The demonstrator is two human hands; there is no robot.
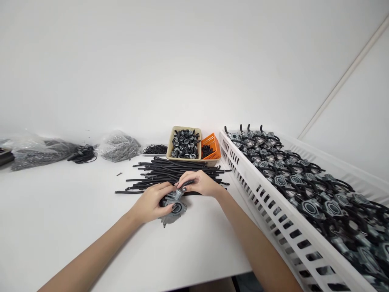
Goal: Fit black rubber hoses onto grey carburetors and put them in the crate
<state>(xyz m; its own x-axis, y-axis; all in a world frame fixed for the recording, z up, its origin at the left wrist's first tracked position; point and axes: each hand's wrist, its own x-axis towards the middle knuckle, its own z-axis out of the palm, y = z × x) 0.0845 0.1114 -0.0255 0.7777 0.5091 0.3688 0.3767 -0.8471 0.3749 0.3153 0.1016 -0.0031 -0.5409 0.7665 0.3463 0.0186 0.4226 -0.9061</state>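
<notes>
**Grey cast-metal body (174,206) held by 2 hands over the white table (67,211)**

The left hand (148,203) is closed around the body, and the right hand (199,182) is pinched on a short black rubber hose (187,184) at its neck. Whether the round flange touches the tabletop cannot be told. The casting is judged stiff and fairly heavy, best taken by its body; the hose is likely springy, best held near its root. Behind the hands a pile of black hoses (170,172) is spread, with a beige tray (184,129) of grey fittings and an orange basket (211,142) beyond. To the right, a white slatted crate (267,211) is filled with hose-fitted castings. Plastic bags (118,148) of small parts lie to the left.
</notes>
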